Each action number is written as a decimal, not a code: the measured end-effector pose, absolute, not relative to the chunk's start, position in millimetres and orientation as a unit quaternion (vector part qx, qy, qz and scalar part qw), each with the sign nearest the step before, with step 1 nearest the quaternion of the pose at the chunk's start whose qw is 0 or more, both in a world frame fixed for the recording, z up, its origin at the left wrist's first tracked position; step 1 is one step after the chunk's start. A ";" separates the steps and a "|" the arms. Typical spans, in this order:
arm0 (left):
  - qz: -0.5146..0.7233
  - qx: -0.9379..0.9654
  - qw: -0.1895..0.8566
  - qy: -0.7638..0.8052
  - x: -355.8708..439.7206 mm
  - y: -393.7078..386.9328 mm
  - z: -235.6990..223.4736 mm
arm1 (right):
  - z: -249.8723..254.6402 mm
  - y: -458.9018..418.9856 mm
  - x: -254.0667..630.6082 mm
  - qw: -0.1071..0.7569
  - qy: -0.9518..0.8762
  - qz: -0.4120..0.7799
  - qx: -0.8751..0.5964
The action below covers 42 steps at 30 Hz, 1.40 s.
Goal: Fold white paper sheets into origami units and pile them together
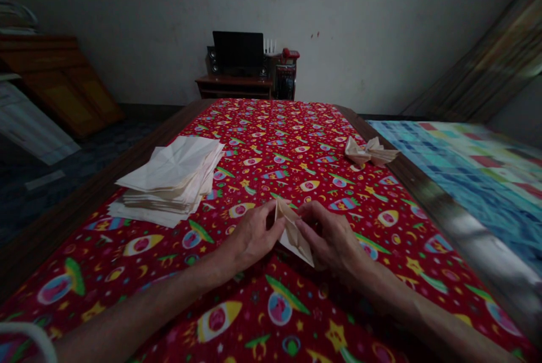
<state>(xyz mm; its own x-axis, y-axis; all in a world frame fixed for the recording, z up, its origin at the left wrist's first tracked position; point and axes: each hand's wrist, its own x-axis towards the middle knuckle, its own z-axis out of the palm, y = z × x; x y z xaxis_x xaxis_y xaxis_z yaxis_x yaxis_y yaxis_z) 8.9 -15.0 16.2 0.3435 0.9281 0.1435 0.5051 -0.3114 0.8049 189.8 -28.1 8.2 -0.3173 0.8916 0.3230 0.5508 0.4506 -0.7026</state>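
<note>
Between my two hands is a folded piece of cream paper [296, 240], with a raised crease and a pointed corner toward me. My left hand [257, 233] pinches its left edge between thumb and fingers. On the other side, my right hand [328, 233] grips the upper right part, thumb pressed on the paper. A stack of creased square paper sheets [173, 174] lies to the left, beyond my left hand. Several folded paper pieces [369, 151] sit bunched together near the right edge of the table.
A red patterned cloth [220, 318] covers the table, whose brown wooden border [139, 165] shows along the sides. Farther off, a black monitor [238, 49] stands on a desk by the wall. To the right is a bed with a colourful sheet [457, 182]; a wooden cabinet [59, 81] is at left.
</note>
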 end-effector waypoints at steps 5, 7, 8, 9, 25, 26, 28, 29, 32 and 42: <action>0.327 0.722 0.369 0.485 12.0 -16.8 16.4 | 5.9 -26.3 187.8 0.333 -0.757 0.266 -0.496; 0.343 0.692 0.427 0.470 12.8 -15.6 14.7 | 8.3 -27.4 187.0 0.338 -0.752 0.258 -0.503; 0.351 0.676 0.455 0.462 13.0 -14.7 13.7 | 9.5 -28.0 186.7 0.340 -0.750 0.253 -0.508; 0.357 0.662 0.475 0.456 13.2 -13.9 12.8 | 10.4 -28.6 186.6 0.341 -0.748 0.250 -0.512; 0.339 0.682 0.462 0.455 10.0 -11.1 5.9 | 5.5 -25.5 193.3 0.337 -0.754 0.219 -0.519; 0.332 0.686 0.459 0.457 10.5 -11.6 8.0 | 4.9 -25.8 192.6 0.336 -0.756 0.222 -0.516; 0.325 0.678 0.472 0.460 11.5 -12.6 11.2 | 3.0 -26.6 191.4 0.333 -0.762 0.225 -0.508; 0.329 0.664 0.489 0.459 11.9 -13.0 11.9 | 1.8 -27.0 191.0 0.332 -0.765 0.226 -0.503; 0.345 0.612 0.553 0.448 12.0 -13.9 11.9 | -0.1 -28.0 190.9 0.332 -0.766 0.238 -0.497; 0.358 0.466 0.748 0.309 7.4 -22.1 25.3 | 6.2 -26.7 188.7 0.317 -0.737 0.254 -0.541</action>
<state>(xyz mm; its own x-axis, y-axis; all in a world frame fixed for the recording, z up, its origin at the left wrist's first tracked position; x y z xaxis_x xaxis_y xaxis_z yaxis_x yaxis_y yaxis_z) 7.4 -22.1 25.3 0.5527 0.8233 -0.1293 -0.2474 0.3102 0.9179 188.7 -26.7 6.2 -0.2150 0.9575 0.1920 0.6361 0.2865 -0.7165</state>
